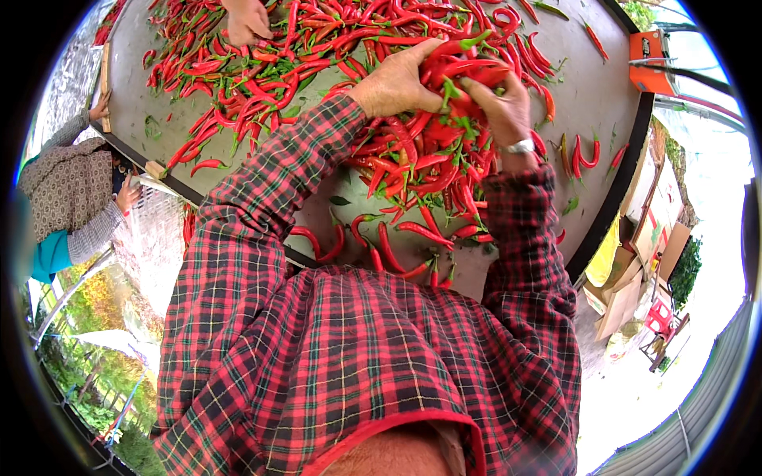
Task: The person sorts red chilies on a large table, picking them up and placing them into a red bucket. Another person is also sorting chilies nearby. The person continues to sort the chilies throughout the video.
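My left hand [397, 86] and right hand [502, 107], both curled, hold a cluster of red chili peppers [462, 70] with green stems and leaves, some blurred. Below them is a dense pile of red chilies [417, 178] mixed with green leaves, spread on a grey table [603, 111] with a black edge. A few loose chilies [587, 159] lie to the right of my right hand, and others lie near my body.
Another person's hand [248, 24] reaches into the chilies at upper left. A co-worker in grey sleeves [71, 206] is at the left edge beside wooden blocks [105, 79]. An orange box with cables [647, 63] is at the right edge; cardboard [619, 309] sits below it.
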{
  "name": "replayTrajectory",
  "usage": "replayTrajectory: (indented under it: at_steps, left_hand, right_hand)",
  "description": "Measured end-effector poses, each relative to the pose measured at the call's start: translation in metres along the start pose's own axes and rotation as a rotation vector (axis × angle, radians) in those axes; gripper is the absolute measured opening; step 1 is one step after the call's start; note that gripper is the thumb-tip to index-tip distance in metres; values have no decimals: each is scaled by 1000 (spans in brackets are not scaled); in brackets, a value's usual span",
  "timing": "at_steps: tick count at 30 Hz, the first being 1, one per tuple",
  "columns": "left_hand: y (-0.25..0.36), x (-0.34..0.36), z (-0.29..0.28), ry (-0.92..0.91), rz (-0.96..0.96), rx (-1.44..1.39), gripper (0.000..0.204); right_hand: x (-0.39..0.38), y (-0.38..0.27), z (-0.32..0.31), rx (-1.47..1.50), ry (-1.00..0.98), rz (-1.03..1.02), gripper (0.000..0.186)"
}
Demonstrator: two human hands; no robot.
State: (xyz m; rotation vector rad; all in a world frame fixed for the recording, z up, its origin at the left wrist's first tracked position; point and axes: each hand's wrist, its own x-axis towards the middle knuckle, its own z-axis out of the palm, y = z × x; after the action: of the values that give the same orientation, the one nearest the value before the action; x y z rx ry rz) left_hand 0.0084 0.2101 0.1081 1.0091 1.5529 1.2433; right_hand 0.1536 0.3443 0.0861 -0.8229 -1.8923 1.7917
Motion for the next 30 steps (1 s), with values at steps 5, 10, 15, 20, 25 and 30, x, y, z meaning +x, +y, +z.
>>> replayTrajectory:
  at_steps: [5, 10, 15, 20, 25, 30]
  left_hand:
    - [50, -31, 14, 33, 42, -118, 67]
    - [-14, -60, -13, 304, 86, 90, 68]
    - [-106, -71, -31, 404, -102, 725, 88]
    - [-87, -71, -10, 88, -96, 653, 118]
    - [-70, -69, 19, 56, -222, 820, 113]
    - [-92, -49, -22, 22, -264, 678, 108]
  right_hand:
    - [-40, -48, -24, 293, 109, -82, 34]
    - [-58, -19, -54, 357, 228, 143, 17]
    - [-59, 73, -66, -405, 228, 136, 42]
    - [-69, 92, -16, -799, 130, -15, 89]
    - [-77, 53, 15, -964, -46, 51, 89]
    - [-45, 90, -50, -753, 130, 40, 83]
